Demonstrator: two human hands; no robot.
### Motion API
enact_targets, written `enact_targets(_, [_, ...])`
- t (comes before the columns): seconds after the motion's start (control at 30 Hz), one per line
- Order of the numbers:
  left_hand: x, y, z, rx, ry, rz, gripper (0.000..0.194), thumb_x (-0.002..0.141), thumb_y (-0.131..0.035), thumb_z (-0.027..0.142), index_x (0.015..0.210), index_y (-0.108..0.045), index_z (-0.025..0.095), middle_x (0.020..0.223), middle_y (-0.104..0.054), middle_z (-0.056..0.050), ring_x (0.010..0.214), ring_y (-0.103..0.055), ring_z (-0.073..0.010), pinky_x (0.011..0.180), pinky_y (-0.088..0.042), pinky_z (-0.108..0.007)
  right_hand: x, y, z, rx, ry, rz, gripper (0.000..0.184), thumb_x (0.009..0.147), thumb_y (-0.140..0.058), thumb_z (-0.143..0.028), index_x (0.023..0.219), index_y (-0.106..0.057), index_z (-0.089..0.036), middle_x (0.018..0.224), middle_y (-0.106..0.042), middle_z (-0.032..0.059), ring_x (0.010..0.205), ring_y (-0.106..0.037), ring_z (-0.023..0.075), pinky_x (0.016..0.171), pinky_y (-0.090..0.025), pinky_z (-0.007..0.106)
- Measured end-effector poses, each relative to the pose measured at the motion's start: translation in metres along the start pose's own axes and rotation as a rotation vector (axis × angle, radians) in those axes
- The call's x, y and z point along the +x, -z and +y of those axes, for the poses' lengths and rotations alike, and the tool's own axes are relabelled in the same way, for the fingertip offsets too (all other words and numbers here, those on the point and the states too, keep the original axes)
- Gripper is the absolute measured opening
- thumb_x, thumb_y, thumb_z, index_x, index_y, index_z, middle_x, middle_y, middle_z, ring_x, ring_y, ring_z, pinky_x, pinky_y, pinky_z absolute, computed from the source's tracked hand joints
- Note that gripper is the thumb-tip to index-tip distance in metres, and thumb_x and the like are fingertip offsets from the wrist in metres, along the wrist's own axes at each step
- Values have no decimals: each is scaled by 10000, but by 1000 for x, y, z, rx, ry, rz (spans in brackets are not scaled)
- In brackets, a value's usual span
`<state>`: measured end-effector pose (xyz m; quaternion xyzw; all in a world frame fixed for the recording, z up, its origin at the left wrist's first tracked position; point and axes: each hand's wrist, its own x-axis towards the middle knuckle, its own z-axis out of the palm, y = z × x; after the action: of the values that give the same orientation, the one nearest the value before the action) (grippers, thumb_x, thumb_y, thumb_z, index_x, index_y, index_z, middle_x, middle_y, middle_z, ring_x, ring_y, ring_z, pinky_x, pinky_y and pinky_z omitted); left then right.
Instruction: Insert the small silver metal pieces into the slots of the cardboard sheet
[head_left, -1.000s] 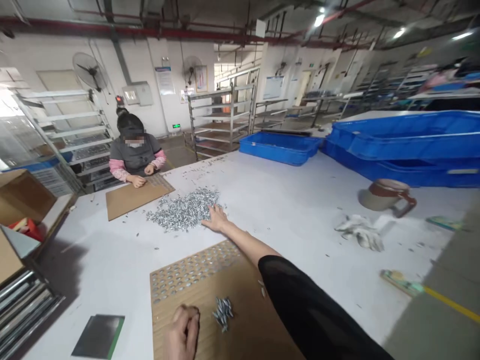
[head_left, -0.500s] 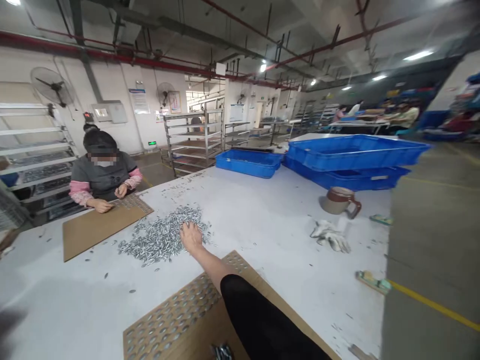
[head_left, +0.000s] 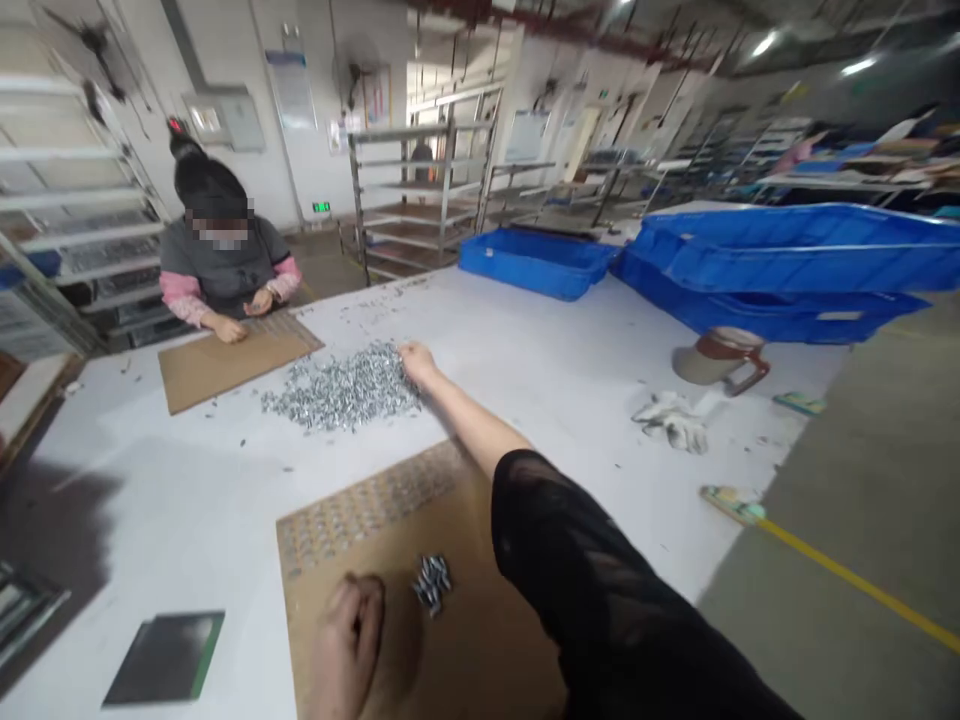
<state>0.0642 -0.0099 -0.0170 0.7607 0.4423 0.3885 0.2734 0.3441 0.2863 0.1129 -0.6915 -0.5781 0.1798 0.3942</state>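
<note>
Silvery metal pieces lie heaped in a loose pile [head_left: 341, 388] on the white counter [head_left: 555, 400]. At the right edge of the pile, the right hand [head_left: 417, 364] reaches in at full stretch, its fingers bunched; blur hides whether they pinch any pieces. A black sleeve [head_left: 600, 580] covers part of that arm.

On the near side of the pile lies a brown cardboard sheet [head_left: 487, 600], with rows of small pieces [head_left: 367, 505] set along its far part. A small clump [head_left: 433, 583] of pieces rests on its bare part. The left hand [head_left: 352, 625] is over the sheet, just left of the clump, its fingers curled in and pressed together; whether something is inside cannot be seen.

Left of the pile and slightly beyond it is another board [head_left: 236, 365], partly covered with pieces. A person [head_left: 225, 250] in a grey top with pink sleeves leans over it, both hands near its far edge.

Well to the right of the pile are white gloves [head_left: 671, 422] and, beyond them, a brown and grey mug [head_left: 716, 357]. Blue trays [head_left: 536, 262] sit past the pile on the right, some stacked. Nearer than the pile, at the left, lies a dark plate [head_left: 165, 658] with a green edge.
</note>
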Motion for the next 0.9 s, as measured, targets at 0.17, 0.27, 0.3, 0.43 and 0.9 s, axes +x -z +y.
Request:
enact_targets(0.17, [3,5,10,13,47,-2,253,975,-528,382,905,-698,207,785,-659,-47,719,-644,-184,681,-514,-304,-91,41,19,107,45,-128,330,991,-414,-398,918,-619,-149,734,-606,-12,664,-533,132,682,-432,231])
enact_targets(0.27, [3,4,15,61,46,27,253,958,-549,394,944,-705,196,746,-628,-32,667,-609,-177,655,-497,-308,-180,50,23,99,134,-353,298,973,-479,-400,860,-619,-162,751,-632,-13,716,-556,138,706,-429,229])
enact_targets(0.3, [2,4,16,68,38,57,254,956,-548,391,930,-705,193,731,-620,-30,661,-604,-177,643,-495,-308,-209,47,23,85,141,-430,297,984,-463,-384,867,-625,-165,755,-642,-11,727,-569,140,714,-431,231])
enact_targets(0.43, [2,4,20,103,-19,97,217,951,-533,349,957,-693,202,807,-652,-47,745,-631,-193,717,-529,-339,-300,20,15,-127,351,-573,238,1004,-457,-260,882,-642,-173,879,-671,34,843,-597,163,826,-437,263])
enact_targets(0.9, [-19,-17,48,418,-213,-176,526,857,-702,372,1335,-550,212,1368,-559,-161,1232,-551,-328,994,-473,-512,-319,62,87,-294,679,-501,284,980,-578,-347,1236,-680,-278,1244,-675,83,1153,-546,243,1031,-367,409])
